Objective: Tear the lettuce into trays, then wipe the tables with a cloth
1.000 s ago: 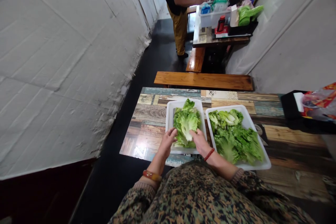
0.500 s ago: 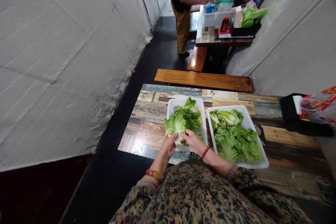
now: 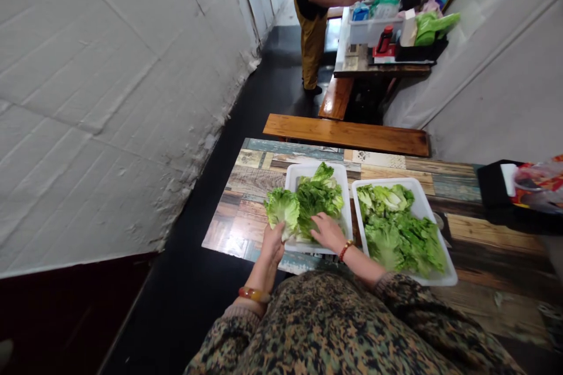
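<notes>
My left hand (image 3: 273, 241) is closed on the base of a lettuce leaf (image 3: 282, 211), which it holds upright over the left rim of a white tray (image 3: 290, 177). My right hand (image 3: 328, 231), with a red bracelet at the wrist, reaches over that same tray. Its fingers are stretched apart at the edge of the lettuce pile (image 3: 319, 199) lying inside; their tips partly disappear among the leaves. Just to the right, a second white tray (image 3: 421, 211) holds more green lettuce (image 3: 400, 240).
Both trays stand on a wood-patterned table (image 3: 237, 211). A black box (image 3: 497, 187) with packaging sits at its right end. Beyond lies a wooden bench (image 3: 347, 132). Another person (image 3: 314, 17) stands at a cluttered far table (image 3: 356, 61). A white wall (image 3: 109, 99) runs along the left.
My hands have moved apart. The left has carried the lettuce leaf leftward, away from the pile, while the right has let go of the leaf and shifted over the tray's lettuce.
</notes>
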`<state>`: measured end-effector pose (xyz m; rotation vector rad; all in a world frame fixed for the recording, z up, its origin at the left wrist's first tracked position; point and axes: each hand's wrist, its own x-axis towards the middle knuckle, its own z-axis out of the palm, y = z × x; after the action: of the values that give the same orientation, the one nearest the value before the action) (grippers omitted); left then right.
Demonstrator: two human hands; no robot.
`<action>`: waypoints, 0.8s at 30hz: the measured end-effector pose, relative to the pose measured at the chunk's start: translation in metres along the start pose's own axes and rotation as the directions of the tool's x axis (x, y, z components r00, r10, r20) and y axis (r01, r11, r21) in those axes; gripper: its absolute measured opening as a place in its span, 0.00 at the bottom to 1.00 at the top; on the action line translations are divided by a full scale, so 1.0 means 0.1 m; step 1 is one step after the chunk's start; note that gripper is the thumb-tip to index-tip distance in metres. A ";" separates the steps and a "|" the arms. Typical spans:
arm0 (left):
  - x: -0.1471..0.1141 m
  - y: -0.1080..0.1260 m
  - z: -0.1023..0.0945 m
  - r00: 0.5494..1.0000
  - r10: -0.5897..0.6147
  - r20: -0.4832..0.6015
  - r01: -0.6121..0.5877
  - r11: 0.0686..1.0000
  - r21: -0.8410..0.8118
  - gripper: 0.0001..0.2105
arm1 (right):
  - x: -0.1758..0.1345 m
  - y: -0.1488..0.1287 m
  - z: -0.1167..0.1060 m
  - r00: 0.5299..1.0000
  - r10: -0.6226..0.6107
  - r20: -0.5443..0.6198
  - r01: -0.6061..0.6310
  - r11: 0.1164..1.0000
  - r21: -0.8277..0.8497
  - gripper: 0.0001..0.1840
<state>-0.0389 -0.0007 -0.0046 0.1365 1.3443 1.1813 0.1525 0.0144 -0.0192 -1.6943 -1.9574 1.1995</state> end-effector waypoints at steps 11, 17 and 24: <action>-0.11 0.03 0.09 0.999 -0.025 -0.029 0.025 1.000 -0.001 0.14 | 0.02 0.02 0.08 0.982 0.176 -0.061 -0.171 0.981 0.086 0.19; -0.16 -0.01 0.09 0.999 -0.034 -0.020 0.035 0.999 0.006 0.16 | -0.02 0.21 -0.14 0.941 0.329 -0.086 -0.238 0.818 0.523 0.08; -0.13 -0.19 0.21 0.996 -0.061 0.058 0.061 0.998 0.003 0.19 | -0.30 0.03 -0.35 0.938 0.330 -0.106 -0.174 0.713 0.679 0.10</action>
<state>-0.0081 -0.0080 -0.0023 0.1296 1.2895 1.1169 0.1867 0.0007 0.0085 -1.6218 -0.9816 1.4885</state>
